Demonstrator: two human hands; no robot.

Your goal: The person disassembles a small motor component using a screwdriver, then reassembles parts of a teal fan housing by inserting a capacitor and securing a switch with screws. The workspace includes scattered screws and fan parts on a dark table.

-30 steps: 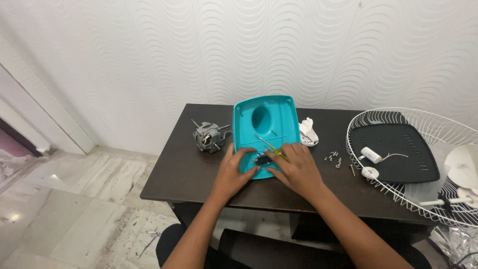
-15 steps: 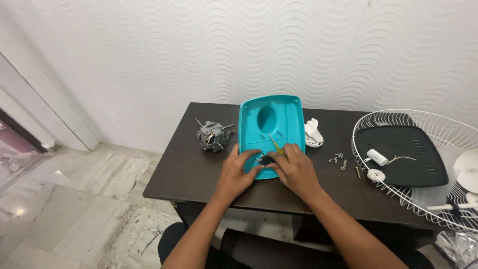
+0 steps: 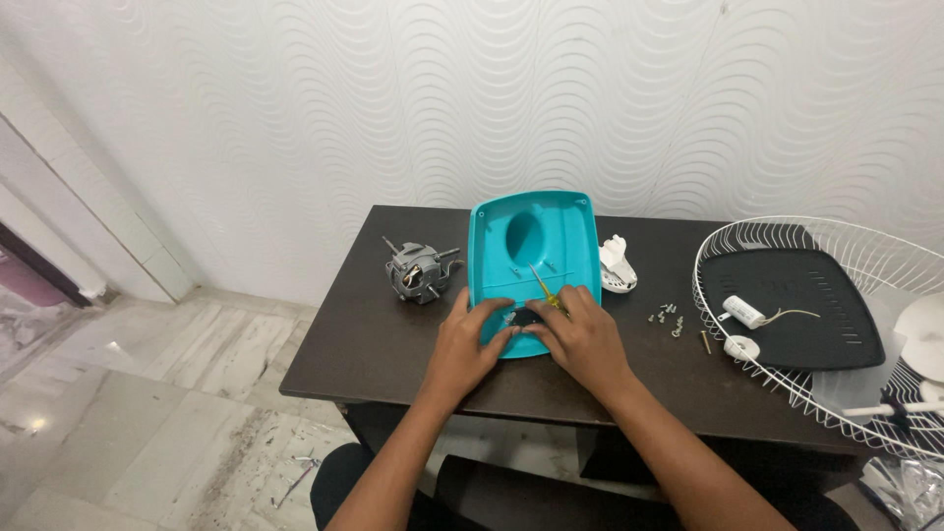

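Teal plastic housing [image 3: 531, 261] lying on the dark table [image 3: 374, 334], beside a grey motor [image 3: 418, 272]. Left hand [image 3: 470, 339] rests open on its near edge; right hand [image 3: 580, 334] grips a yellow-handled screwdriver [image 3: 544, 288] over it.

No packages, labels, signs or screens anywhere on the dark table [image 3: 393, 344].

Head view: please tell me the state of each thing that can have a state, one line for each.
Teal plastic cover: lying hollow side up on the table.
Left hand: resting on the cover's near edge.
Right hand: on the cover, holding a thin yellow-green tool.
Motor: loose, beside the cover.
Screws: taken out, scattered.
Wire fan guard: lying flat.
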